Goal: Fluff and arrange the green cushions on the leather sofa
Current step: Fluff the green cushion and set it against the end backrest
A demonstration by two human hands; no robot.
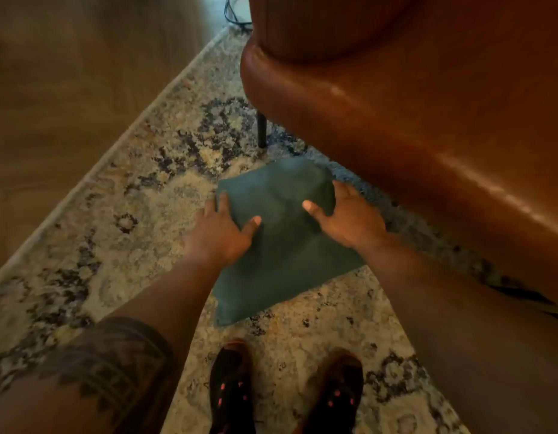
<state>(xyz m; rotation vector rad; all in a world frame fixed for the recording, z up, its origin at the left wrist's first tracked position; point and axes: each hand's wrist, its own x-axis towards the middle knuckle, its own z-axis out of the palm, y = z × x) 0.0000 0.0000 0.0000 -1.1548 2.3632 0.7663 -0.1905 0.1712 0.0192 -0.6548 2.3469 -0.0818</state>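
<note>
Your leather sofa [427, 98] fills the upper right of the frame, its rounded brown corner bulging toward the centre with one thin dark leg [262, 130] showing beneath it, and no cushion sits on the part of it you can see. Under everything runs the patterned rug [140, 195], cream with dark blotches, crossing from lower left to the top centre, with bare wooden floor [68, 73] in the upper left. In the middle of the frame is the one green cushion [280, 245] in view, off the sofa and low in front of it; whether it rests on the rug or is held just above it you cannot tell from here. It looks flat and creased, so by my reading the fluffing is barely begun and the arranging has not started. Your left hand [221, 233] grips the cushion's left edge, thumb on top and fingers wrapped round the side; your right hand [349, 217] grips its upper right edge the same way. At the bottom centre your dark shoes [287, 396] stand on the rug just below the cushion's near corner
</note>
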